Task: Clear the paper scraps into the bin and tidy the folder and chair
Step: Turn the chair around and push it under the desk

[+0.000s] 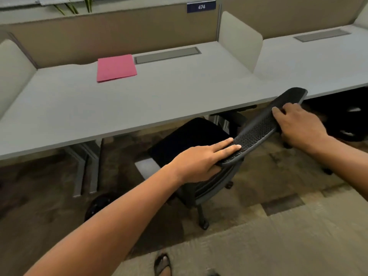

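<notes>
A black mesh-backed office chair point(260, 126) stands at the grey desk point(139, 100), its seat partly under the desk's front edge. Both hands hold the top of the backrest. My left hand point(201, 160) grips its near left end, fingers lying along the mesh. My right hand point(294, 122) grips its far right part. A closed pink folder point(116, 68) lies flat at the back of the desk, left of a grey cable hatch. No paper scraps show on the desk. A dark round bin point(99, 204) sits on the floor under the desk, partly hidden by my left forearm.
Beige dividers point(241, 40) stand on both sides of the desk, with a back panel carrying a blue 474 sign point(201, 6). Desk legs point(85, 168) stand on the left. A second black chair point(346, 120) sits under the neighbouring desk at right. My sandalled foot point(162, 263) is on the carpet.
</notes>
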Demonstrator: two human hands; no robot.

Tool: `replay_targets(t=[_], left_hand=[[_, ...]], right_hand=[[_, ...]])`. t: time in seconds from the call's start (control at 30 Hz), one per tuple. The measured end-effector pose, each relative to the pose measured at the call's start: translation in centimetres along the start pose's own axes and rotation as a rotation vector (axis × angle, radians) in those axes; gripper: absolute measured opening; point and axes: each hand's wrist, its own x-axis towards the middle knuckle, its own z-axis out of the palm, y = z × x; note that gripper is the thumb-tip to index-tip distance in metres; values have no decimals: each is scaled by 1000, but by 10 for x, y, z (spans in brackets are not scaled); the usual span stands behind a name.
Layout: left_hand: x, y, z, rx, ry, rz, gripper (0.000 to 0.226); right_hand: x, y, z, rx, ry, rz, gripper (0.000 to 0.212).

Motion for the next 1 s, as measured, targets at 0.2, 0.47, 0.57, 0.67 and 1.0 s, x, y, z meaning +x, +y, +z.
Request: replay_targets(t=[0.2, 0.47, 0.57, 0.67, 1.0], left_hand=[[-59, -49, -22, 77, 67, -230, 61], [-109, -106, -46, 93, 129, -468, 56], [-119, -122, -53, 96, 154, -516, 52], [-127, -136, -59, 105, 170, -568, 48], [-137, -160, -68, 154, 185, -704, 46]], right_hand=[[18, -64, -26, 23, -17, -54, 48], [39, -138, -56, 91, 1, -109, 25], [48, -159, -61, 130, -13, -111, 22], [58, -178, -64, 161, -60, -62, 26], [79, -218, -70, 188, -74, 25, 36]])
